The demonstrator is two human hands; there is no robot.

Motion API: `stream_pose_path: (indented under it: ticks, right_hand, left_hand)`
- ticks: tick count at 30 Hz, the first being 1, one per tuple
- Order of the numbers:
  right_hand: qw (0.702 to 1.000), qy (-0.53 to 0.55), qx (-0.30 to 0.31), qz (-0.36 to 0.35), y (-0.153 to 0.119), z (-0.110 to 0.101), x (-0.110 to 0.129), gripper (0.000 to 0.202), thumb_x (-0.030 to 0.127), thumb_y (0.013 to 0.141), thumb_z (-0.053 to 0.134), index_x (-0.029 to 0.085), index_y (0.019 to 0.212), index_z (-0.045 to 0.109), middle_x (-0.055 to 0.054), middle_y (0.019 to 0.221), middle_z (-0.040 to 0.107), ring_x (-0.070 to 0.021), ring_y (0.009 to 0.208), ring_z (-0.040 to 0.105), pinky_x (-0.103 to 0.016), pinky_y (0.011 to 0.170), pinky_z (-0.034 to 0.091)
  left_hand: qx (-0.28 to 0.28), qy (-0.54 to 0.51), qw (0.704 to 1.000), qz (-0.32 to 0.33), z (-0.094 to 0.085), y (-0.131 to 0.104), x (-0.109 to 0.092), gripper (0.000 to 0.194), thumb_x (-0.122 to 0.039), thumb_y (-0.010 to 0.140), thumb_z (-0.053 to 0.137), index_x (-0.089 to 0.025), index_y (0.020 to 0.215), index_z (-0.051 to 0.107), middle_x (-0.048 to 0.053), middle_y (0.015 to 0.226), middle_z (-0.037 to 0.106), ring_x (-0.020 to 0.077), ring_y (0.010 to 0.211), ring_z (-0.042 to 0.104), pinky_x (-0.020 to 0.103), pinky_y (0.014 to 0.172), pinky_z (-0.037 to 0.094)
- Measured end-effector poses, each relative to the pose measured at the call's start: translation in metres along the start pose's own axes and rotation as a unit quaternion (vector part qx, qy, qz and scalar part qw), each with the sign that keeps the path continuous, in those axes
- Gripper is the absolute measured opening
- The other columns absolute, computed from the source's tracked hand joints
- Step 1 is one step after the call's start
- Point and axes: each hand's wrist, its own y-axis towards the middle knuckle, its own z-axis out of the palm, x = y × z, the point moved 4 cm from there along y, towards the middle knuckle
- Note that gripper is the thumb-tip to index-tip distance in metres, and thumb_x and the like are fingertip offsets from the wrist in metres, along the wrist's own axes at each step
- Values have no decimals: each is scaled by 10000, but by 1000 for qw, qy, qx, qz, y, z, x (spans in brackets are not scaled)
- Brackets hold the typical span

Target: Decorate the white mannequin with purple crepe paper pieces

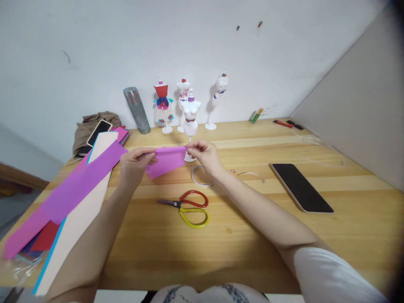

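A small piece of pink-purple paper is stretched between both hands above the wooden table, its top edge folded into a narrow band. My left hand pinches its left end. The right end is pinched by my right hand. Just behind the paper, a small white mannequin with a purple neck band stands upright, its base partly hidden. Scissors with one red and one yellow handle lie below the hands, blades pointing left. A white ring of thin strip rests beneath my right wrist.
Three more mannequins stand along the wall, one in a red and white dress. A grey-green bottle is left of them. Paper sheets and cloth lie left. A dark phone and a glue stick are on the right.
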Motion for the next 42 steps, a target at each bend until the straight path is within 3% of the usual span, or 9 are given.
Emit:
stream_pose_path:
  ticks: [14,26,42]
  right_hand:
    - [997,32,18,60,-1,3,0,250,312,534,826,195,711,694,5,589,675,-125,563,605,-259,552,467]
    - [997,59,-13,44,-4,2,4,173,250,491,816,201,593,685,12,566,680,-111,505,576,-275,561,478]
    - [999,37,-9,19,-4,2,5,210,285,533,819,208,664,674,11,600,667,-135,554,597,-320,625,513]
  left_hand:
    - [-13,-52,998,-43,1,-1,0,220,-326,613,794,-161,742,729,35,581,735,207,558,730,306,575,613]
    - [-18,-133,984,-117,3,-3,-2,259,-303,512,849,-160,677,710,30,562,718,179,534,702,269,558,578]
    - [-13,-112,989,-95,3,-4,-4,262,-315,554,840,-155,721,716,39,600,730,180,560,705,295,604,593]
